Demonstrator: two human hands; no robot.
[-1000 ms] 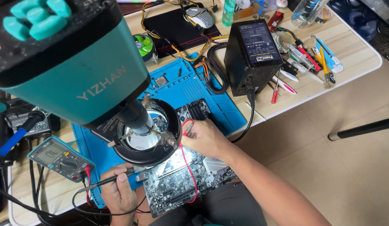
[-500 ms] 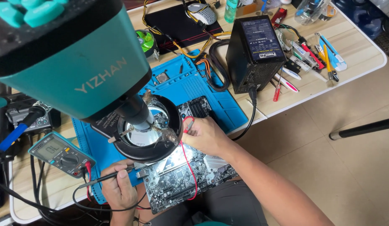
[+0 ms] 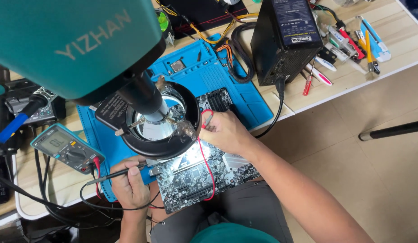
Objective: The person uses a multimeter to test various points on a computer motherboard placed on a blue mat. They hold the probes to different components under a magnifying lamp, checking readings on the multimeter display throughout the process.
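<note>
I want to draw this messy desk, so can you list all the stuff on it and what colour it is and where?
Microscope: one, teal, upper left, with black ring light below.
Circuit board: one, dark grey, under the light, overhanging the desk edge.
Work mat: one, blue, desk centre.
Multimeter: one, teal-grey, left.
Power supply: one, black, upper right.
Screwdrivers and pens: several, mixed colours, far right.
Black probe: one, in the left hand.
Red probe: one, in the right hand.
Left hand: lower left.
Right hand: centre.
</note>
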